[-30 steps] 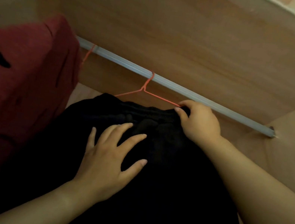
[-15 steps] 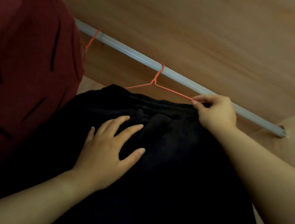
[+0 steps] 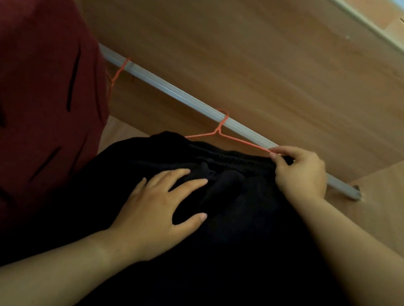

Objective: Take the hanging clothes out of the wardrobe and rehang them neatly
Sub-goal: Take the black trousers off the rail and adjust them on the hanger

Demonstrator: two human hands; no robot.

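In the middle of the frame a black garment (image 3: 232,252) hangs by its elastic waistband from an orange hanger (image 3: 228,137), whose hook sits over the pale metal rail (image 3: 179,94) running from the left edge down to the right. The left hand (image 3: 158,210) lies flat on the black cloth just below the waistband, fingers straight and spread, gripping nothing. The right hand (image 3: 299,175) is at the hanger's right end, just under the rail, with thumb and forefinger pinched on the wire where it meets the waistband. At the left a red garment (image 3: 22,94) with dark dashes hangs beside the black one, its own orange hook (image 3: 119,72) on the same rail. Wooden wardrobe panels (image 3: 242,38) close the space above and at the right.
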